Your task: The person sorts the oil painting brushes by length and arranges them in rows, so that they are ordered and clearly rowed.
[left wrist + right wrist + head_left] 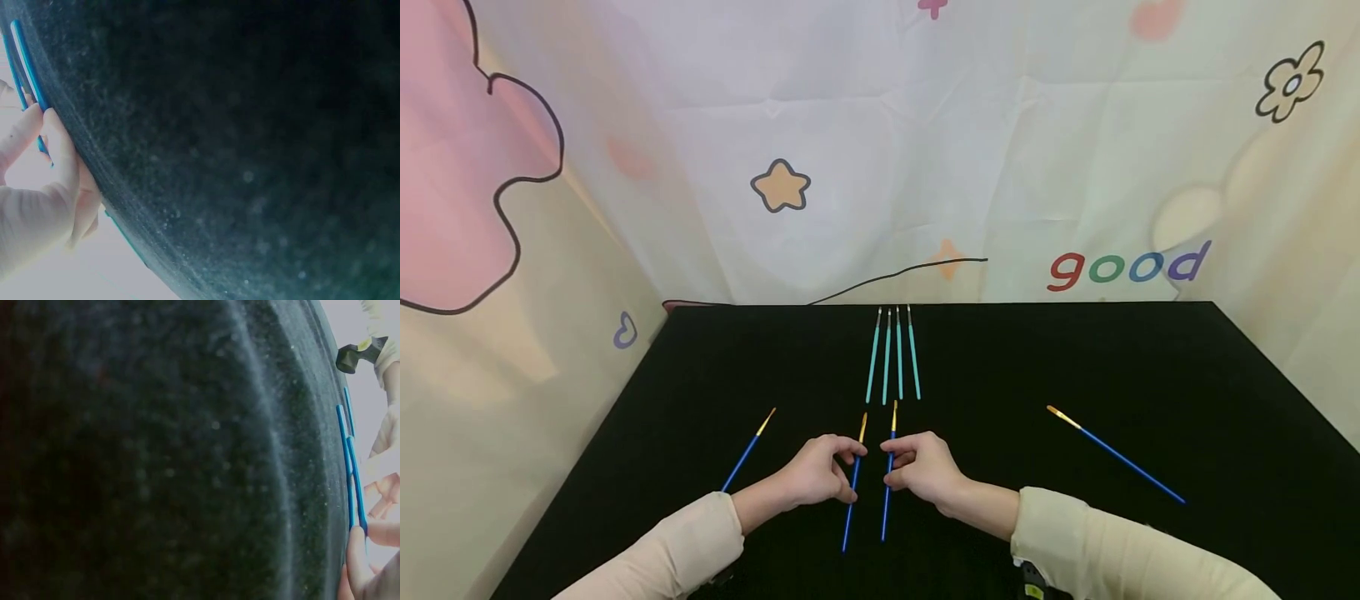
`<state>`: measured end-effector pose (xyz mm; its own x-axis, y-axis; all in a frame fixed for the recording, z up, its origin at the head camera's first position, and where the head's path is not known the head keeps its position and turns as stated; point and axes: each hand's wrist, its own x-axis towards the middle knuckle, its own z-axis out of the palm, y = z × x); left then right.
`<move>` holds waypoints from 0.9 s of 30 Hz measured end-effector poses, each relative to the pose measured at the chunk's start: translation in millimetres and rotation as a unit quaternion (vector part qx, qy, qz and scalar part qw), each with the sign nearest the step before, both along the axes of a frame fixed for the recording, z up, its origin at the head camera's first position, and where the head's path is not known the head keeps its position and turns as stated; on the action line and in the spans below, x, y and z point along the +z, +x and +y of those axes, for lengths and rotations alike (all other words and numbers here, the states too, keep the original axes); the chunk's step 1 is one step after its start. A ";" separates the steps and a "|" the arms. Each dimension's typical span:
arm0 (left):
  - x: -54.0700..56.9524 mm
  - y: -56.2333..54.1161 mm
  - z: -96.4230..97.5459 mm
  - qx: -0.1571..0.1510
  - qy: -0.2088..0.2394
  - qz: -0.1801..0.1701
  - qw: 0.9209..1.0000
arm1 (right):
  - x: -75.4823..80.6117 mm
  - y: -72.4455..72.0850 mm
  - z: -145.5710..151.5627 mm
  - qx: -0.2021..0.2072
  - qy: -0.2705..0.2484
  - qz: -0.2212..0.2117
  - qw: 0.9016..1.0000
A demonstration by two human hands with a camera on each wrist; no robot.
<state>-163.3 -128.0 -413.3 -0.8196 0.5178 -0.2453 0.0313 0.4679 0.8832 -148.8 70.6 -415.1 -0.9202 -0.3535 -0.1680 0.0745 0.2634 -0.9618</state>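
Near the middle of the black table, my left hand (820, 471) pinches a blue-handled paintbrush (847, 529), thumb and fingertips on its handle. Its orange bristles point toward the back. Just to the right, my right hand (928, 468) pinches a second blue-handled paintbrush (885, 512), bristles also toward the back. The two brushes stand side by side with a small gap between them. In the left wrist view, the left thumb and finger close on the blue handle (28, 62). The right wrist view shows the right fingers at the lower part of a blue handle (357, 487).
Several teal paintbrushes (886, 358) lie in a row at the table's back. One blue-handled paintbrush (747, 454) lies left of my left hand, partly hidden by the sleeve. Another blue paintbrush (1120, 454) lies slantwise at right. A printed curtain (880, 167) hangs behind the black table (1000, 367).
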 end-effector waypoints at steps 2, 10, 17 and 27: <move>0.7 -0.3 0.3 0.001 -0.004 0.000 1.000 | 0.3 0.6 -1.5 -0.001 0.016 0.008 1.000; 2.2 0.0 1.0 -0.002 -0.008 -0.003 1.000 | -3.7 4.3 -5.4 -0.006 0.089 0.060 0.994; 2.1 -1.3 -0.2 -0.005 -0.011 0.000 1.000 | -6.4 2.7 -6.1 0.001 0.130 0.102 0.986; 3.4 -0.6 0.1 -0.008 -0.016 -0.010 1.000 | -5.4 3.6 -3.7 0.009 0.105 0.087 0.991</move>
